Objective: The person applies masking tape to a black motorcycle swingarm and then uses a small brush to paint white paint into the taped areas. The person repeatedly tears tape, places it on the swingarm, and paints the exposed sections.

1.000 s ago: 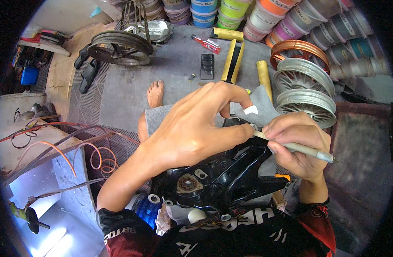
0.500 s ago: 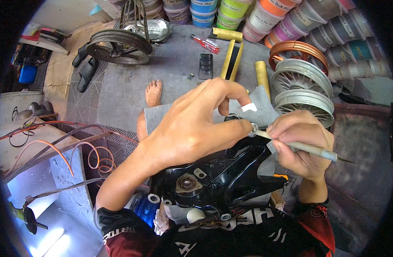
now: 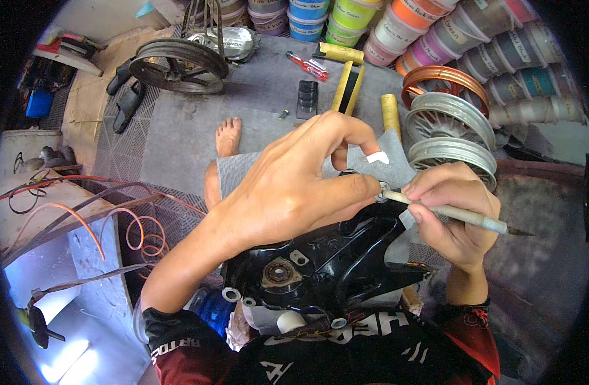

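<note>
Honestly, left hand (image 3: 294,192) pinches grey sandpaper (image 3: 378,163) above the black frame (image 3: 333,256); right hand (image 3: 451,215) grips a file (image 3: 461,217) that could slip and gouge it.

left hand (image 3: 294,186): palm down, fingers curled, thumb forward | right hand (image 3: 451,212): fingers pinched closed, knuckles up | hands nearly touching at the fingertips

Round paint tubs (image 3: 397,38) line the top edge — blue, green, orange, purple, teal lids (labelled sides).
</note>
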`<state>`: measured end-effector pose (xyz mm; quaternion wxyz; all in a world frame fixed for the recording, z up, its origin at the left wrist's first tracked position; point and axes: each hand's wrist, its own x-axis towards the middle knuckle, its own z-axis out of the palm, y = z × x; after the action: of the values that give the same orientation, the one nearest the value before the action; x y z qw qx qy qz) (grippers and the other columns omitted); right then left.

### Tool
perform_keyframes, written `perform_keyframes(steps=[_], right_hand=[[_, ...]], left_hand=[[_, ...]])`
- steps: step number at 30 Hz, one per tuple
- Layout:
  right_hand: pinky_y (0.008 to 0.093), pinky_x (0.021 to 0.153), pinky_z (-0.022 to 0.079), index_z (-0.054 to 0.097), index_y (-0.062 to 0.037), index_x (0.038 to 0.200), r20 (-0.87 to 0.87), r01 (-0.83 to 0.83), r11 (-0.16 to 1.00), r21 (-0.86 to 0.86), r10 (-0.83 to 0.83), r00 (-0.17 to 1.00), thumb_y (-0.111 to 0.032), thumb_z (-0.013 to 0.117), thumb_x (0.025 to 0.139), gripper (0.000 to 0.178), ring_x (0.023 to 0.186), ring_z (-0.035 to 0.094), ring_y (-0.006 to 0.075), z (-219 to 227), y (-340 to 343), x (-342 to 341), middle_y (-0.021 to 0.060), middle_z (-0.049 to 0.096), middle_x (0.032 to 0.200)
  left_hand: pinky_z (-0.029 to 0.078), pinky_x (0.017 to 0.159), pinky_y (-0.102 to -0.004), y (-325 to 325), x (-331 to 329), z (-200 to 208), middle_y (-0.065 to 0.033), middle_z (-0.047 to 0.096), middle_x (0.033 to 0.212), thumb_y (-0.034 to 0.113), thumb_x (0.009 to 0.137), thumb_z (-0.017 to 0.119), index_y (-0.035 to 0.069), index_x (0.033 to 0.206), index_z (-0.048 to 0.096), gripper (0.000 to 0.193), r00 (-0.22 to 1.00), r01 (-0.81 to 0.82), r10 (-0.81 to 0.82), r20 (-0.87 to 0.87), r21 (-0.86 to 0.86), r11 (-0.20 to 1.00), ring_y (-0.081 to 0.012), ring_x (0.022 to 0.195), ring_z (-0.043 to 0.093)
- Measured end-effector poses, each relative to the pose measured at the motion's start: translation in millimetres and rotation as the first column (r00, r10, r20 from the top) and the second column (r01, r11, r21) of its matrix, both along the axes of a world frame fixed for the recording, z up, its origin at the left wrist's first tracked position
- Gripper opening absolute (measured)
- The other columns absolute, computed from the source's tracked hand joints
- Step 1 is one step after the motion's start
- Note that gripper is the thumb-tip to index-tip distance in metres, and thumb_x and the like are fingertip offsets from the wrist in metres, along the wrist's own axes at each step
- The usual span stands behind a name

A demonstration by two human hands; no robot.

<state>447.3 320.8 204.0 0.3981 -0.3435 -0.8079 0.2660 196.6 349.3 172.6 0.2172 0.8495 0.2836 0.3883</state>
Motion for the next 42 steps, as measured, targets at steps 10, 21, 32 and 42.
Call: perform_keyframes(steps=[10, 21, 32, 42], right_hand=[[0.0315, 0.073, 0.054, 0.062, -0.0002, 0.101, -0.118, 0.05, 0.991, -0.127, -0.065, 0.991, 0.006, 0.079, 0.083, 0.025, 0.082, 0.07, 0.022, -8, 3, -5, 0.0145, 0.072, 0.09], [0.0316, 0.073, 0.055, 0.06, 0.0006, 0.099, -0.127, 0.106, 0.987, -0.123, -0.122, 0.984, 0.011, 0.075, 0.082, 0.025, 0.082, 0.069, 0.0227, -4, 3, -6, 0.0147, 0.068, 0.09], [0.0312, 0.07, 0.053, 0.062, -0.0008, 0.098, -0.016, 0.054, 0.997, -0.051, -0.054, 0.998, 0.006, 0.078, 0.083, 0.023, 0.077, 0.068, 0.0209, -4, 3, -6, 0.0146, 0.072, 0.089], [0.0341, 0.07, 0.057, 0.063, -0.0026, 0.099, 0.078, -0.027, 1.0, 0.011, 0.026, 0.997, 0.008, 0.077, 0.081, 0.025, 0.078, 0.071, 0.0254, 4, 1, -11, 0.0163, 0.072, 0.089]], left_hand=[[0.045, 0.063, -0.0256, 0, -3, -3, -0.007, 0.062, 0.115, 0.008, 0.069, 0.091, 0.014, 0.093, 0.079, 0.027, 0.996, 0.018, -0.013, 0.086, -0.06, 0.998, -0.0128, 0.076, 0.057], [0.046, 0.062, -0.0254, 0, -7, -3, -0.0091, 0.062, 0.116, 0.006, 0.069, 0.091, 0.012, 0.093, 0.08, 0.027, 0.989, 0.021, -0.009, 0.145, -0.082, 0.996, -0.0133, 0.076, 0.057], [0.046, 0.062, -0.0247, -1, -7, -6, -0.0081, 0.062, 0.116, 0.007, 0.068, 0.091, 0.014, 0.092, 0.081, 0.027, 0.99, 0.0, 0.01, 0.141, -0.066, 0.998, -0.0125, 0.076, 0.056], [0.043, 0.061, -0.0244, -1, -9, -4, -0.0078, 0.062, 0.116, 0.007, 0.068, 0.091, 0.013, 0.093, 0.08, 0.028, 0.991, 0.009, 0.0, 0.134, -0.066, 0.998, -0.0119, 0.074, 0.056]])
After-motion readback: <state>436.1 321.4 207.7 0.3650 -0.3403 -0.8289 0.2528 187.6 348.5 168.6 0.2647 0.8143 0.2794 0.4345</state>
